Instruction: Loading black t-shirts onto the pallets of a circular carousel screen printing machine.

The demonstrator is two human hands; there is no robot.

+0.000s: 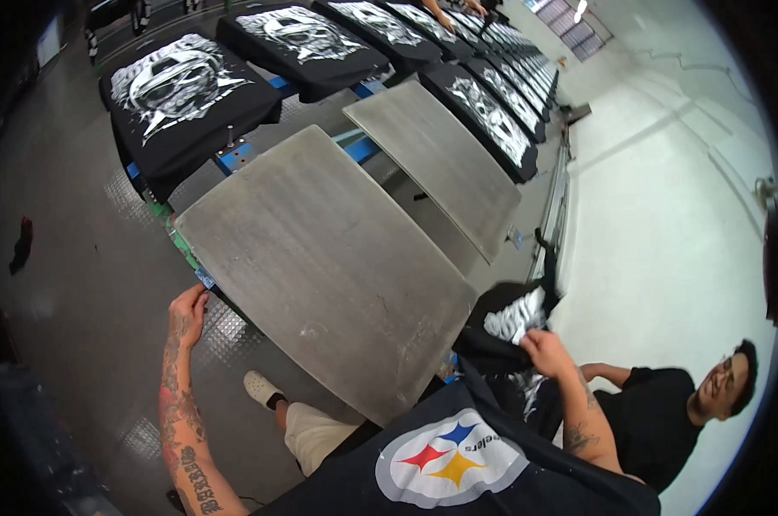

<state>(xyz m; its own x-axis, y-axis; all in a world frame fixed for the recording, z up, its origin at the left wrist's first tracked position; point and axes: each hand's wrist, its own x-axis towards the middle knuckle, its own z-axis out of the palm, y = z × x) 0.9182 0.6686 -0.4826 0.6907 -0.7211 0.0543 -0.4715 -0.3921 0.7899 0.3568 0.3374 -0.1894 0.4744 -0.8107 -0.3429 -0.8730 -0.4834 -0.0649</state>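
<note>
Grey concrete floor (88, 284) runs under a long row of printing boards. Nearest, the left hand (187, 316) rests, fingers loosely curled, at the corner of a bare grey board (320, 267) — holding nothing, just beside a small blue tag (205, 278) at the board's edge. Across the board, the right hand (545, 351) is closed on a black shirt (509, 322) with a white print, bunched off the board's right corner. Beyond stands a second bare board (436, 155) — then boards dressed in printed shirts (182, 95). Another person (664, 413) sits low right.
</note>
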